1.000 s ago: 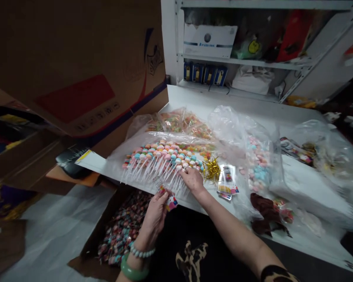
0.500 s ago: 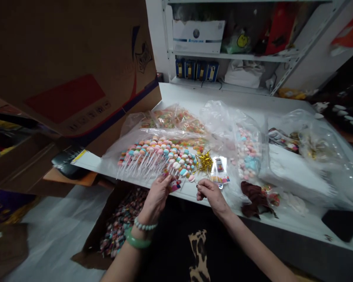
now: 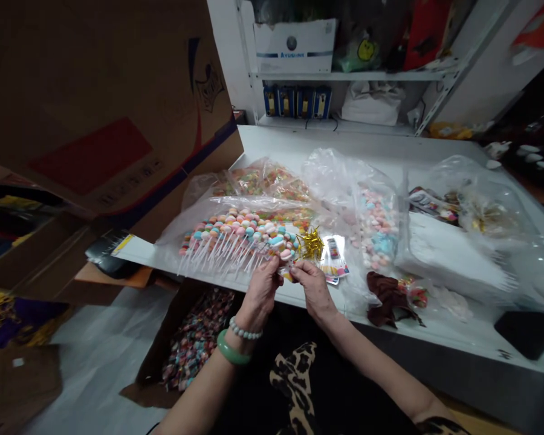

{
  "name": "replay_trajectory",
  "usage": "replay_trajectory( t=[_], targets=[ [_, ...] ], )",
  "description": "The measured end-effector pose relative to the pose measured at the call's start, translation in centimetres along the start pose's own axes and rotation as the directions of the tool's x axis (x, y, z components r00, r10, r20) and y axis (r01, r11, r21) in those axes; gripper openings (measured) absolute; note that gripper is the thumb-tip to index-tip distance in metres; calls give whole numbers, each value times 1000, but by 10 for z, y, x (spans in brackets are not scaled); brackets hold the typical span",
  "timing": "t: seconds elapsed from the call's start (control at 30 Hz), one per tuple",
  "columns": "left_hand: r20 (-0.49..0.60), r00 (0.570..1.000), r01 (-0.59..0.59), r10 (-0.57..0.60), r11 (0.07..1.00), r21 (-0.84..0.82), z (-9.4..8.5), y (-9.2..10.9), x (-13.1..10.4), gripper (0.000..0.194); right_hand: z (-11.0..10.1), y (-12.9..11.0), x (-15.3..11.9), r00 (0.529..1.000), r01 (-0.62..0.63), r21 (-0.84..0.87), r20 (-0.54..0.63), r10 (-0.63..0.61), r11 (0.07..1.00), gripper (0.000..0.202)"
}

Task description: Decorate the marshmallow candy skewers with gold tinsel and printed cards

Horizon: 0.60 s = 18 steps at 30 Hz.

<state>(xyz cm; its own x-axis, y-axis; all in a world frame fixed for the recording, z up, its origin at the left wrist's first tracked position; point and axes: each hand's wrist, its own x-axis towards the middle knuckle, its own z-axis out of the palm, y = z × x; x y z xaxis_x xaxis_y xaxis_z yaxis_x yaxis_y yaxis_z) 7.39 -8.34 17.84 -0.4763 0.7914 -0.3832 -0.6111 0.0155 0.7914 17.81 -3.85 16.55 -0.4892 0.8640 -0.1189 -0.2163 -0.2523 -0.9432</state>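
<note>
My left hand (image 3: 265,284) is closed in a pinch on a small printed plastic bag (image 3: 286,273), most of it hidden by fingers. Close against it, my right hand (image 3: 315,289) pinches at the same spot, where a pink-and-white marshmallow lollipop (image 3: 286,254) shows just beyond the fingertips; its stick is hidden. Behind and to the left lie rows of colourful marshmallow lollipops (image 3: 236,232) with white sticks towards me. Gold twist ties (image 3: 312,244) sit just past my right hand, beside a stack of printed clear bags (image 3: 335,257).
Plastic bags of candy (image 3: 272,181) and pastel marshmallows (image 3: 377,226) lie farther back. A bag of white sticks (image 3: 453,251) and a brown cloth (image 3: 387,299) are at right. A large carton (image 3: 163,139) rises at left; below the edge stands a box of wrapped candies (image 3: 197,338).
My hands have come together from apart. The lollipop in my right hand has moved left, to the small bag in my left hand. The view has shifted slightly.
</note>
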Motion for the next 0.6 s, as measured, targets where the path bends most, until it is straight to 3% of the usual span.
replay_trajectory(
  t=[0.07,0.17,0.3,0.43,0.6],
  targets=[
    [4,999,49,-50,995,88,-6,0,3,37,-5,0,6,1000,-17,4,-15,17,1000,20],
    [-29,999,31,-27,993,115,-8,0,10,35,-9,-2,12,1000,-27,26,7,27,999,21],
    [-97,995,-28,24,999,-37,-3,7,20,35,-19,-8,17,999,-48,51,6,48,998,18],
    [-152,988,-18,-11,982,-188,-2,17,27,31,-38,-16,16,995,-99,78,-27,101,992,19],
    [-214,972,29,-102,947,-320,-1,24,36,15,-55,-16,1,990,-132,85,53,128,988,21]
  ],
)
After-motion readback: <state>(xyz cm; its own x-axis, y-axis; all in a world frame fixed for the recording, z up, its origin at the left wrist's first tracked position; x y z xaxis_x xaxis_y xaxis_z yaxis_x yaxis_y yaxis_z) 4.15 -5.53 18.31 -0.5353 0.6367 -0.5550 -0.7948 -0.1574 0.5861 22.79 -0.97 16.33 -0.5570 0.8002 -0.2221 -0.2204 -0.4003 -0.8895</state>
